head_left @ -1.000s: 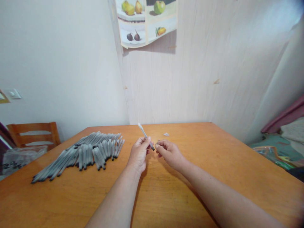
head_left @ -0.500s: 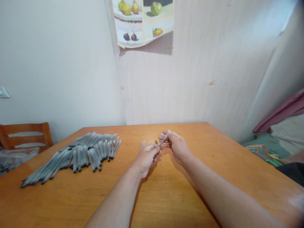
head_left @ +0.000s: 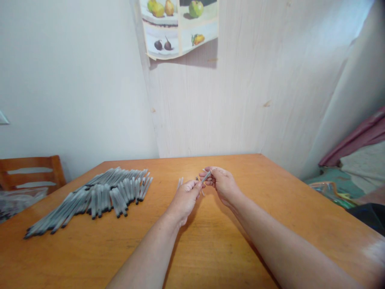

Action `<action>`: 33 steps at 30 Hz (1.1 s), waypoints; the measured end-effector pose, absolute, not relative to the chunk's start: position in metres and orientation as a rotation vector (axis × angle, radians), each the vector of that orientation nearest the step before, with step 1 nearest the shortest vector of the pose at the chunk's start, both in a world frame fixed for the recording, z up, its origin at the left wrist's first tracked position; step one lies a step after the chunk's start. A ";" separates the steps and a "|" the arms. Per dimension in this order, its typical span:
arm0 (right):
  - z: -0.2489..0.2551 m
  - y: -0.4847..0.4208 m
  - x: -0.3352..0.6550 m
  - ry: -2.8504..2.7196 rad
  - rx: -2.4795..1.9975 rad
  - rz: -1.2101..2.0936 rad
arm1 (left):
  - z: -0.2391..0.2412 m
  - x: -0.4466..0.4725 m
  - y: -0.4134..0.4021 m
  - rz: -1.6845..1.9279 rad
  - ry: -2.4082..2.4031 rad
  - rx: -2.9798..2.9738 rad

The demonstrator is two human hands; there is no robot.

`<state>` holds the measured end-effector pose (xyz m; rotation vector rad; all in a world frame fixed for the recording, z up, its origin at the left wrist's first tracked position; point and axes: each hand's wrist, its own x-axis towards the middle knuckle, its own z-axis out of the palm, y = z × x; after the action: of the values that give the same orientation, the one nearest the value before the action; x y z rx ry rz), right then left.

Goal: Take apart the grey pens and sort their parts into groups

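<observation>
Above the middle of the table, a slim grey translucent pen (head_left: 206, 176) slants between my two hands. My left hand (head_left: 185, 199) is closed, pinching its lower end between thumb and fingers. At the upper end, my right hand (head_left: 223, 181) grips it with thumb and index finger, the other fingers loosely curled. Just beyond my left hand lie a pair of thin pale tubes (head_left: 180, 182), partly hidden by it. A small dark tip (head_left: 197, 179) shows behind the fingers; what it belongs to is hidden.
A large spread of clear pens with black ends (head_left: 102, 196) covers the left part of the wooden table (head_left: 210, 257). A wooden chair (head_left: 30, 170) and a plastic bag (head_left: 22, 202) are at the left. Fabric and bags (head_left: 337, 194) lie beyond the right edge.
The camera view has shifted slightly. My hands have come a little closer together on the pen, and my right fingers have closed in more around its upper end.
</observation>
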<state>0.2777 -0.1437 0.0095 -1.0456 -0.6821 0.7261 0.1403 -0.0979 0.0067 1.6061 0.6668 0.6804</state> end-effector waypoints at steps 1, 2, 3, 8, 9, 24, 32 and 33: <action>0.011 -0.145 0.277 -0.673 -1.037 0.733 | 0.008 0.140 -0.099 0.660 0.671 1.582; 0.012 -0.146 0.277 -0.663 -1.028 0.740 | 0.009 0.139 -0.100 0.636 0.668 1.553; 0.013 -0.146 0.277 -0.656 -1.015 0.747 | 0.010 0.139 -0.100 0.613 0.660 1.518; 0.016 -0.150 0.276 -0.668 -0.916 0.797 | 0.011 0.136 -0.099 0.519 0.552 1.316; 0.016 -0.151 0.276 -0.670 -0.906 0.803 | 0.012 0.136 -0.098 0.508 0.533 1.287; 0.007 -0.147 0.275 -0.814 -0.985 0.779 | 0.001 0.138 -0.094 0.614 0.520 1.413; -0.003 -0.143 0.256 -0.885 -1.101 0.804 | 0.002 0.142 -0.088 0.933 0.553 1.247; -0.004 -0.143 0.253 -0.890 -1.096 0.821 | 0.002 0.142 -0.087 0.942 0.558 1.201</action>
<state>0.2532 -0.1431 -0.0042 -1.0960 -0.8901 0.8209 0.1416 -0.0866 0.0019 1.2014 0.5582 0.9423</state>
